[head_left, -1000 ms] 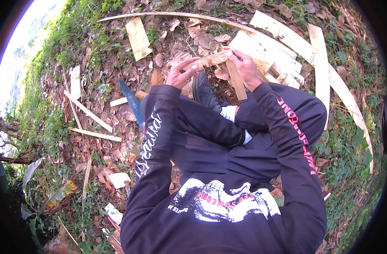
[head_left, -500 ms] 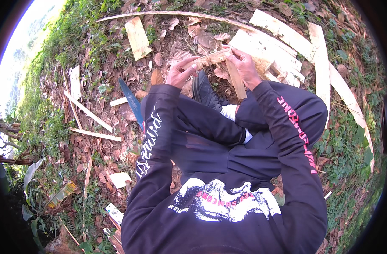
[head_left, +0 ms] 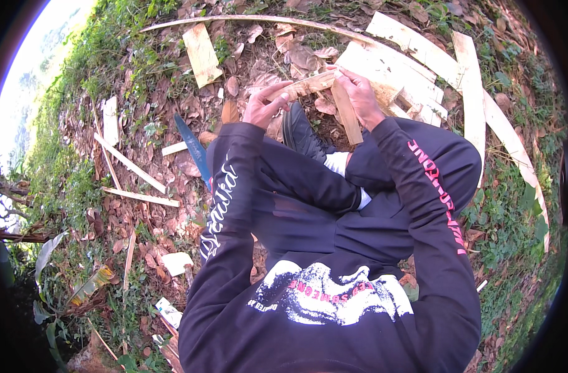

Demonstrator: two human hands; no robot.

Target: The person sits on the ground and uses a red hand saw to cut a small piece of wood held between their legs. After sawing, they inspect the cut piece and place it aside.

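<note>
A short, flat strip of pale wood [head_left: 313,84] spans the gap between my two hands in front of my shoe. My left hand [head_left: 265,107] grips its left end, with thumb and fingers closed on it. At the other end, my right hand [head_left: 360,98] pinches the strip near its tip. A second wooden strip [head_left: 346,117] meets the first by my right fingers and slants down toward my knee. My right hand partly hides where the two pieces meet, so I cannot tell whether they are joined.
A long blue blade [head_left: 192,146] lies left of my leg. Several boards [head_left: 383,69] are piled beyond my right hand, beside a long plank [head_left: 470,105]. A rectangular board [head_left: 202,56] and thin sticks [head_left: 130,163] lie among leaves to the left. My dark shoe [head_left: 302,133] is beneath the strip.
My hands keep the same hold on the wood. The right hand's fingers have shifted very slightly; otherwise the scene looks the same.
</note>
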